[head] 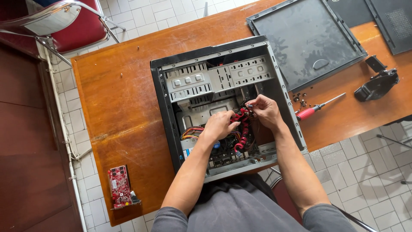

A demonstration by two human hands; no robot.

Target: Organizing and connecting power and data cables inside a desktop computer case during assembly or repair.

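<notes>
An open desktop computer case [165, 103] lies on its side on a wooden table [124, 111]. Both my hands reach inside it. My left hand [219, 125] rests over the motherboard area and grips a bundle of red flat cables [243, 129]. My right hand [265, 111] pinches the upper end of the same red cables near a small connector. Coloured power wires [191, 132] run out to the left of my left hand. The metal drive bays [214, 77] sit at the far end of the case.
The case's dark side panel [304, 38] lies at the back right. A red-handled screwdriver [315, 109] and several loose screws [300, 101] lie right of the case, with a black plastic part [377, 83] beyond. A red circuit card [120, 187] sits near the table's front left edge. A red chair [77, 25] stands far left.
</notes>
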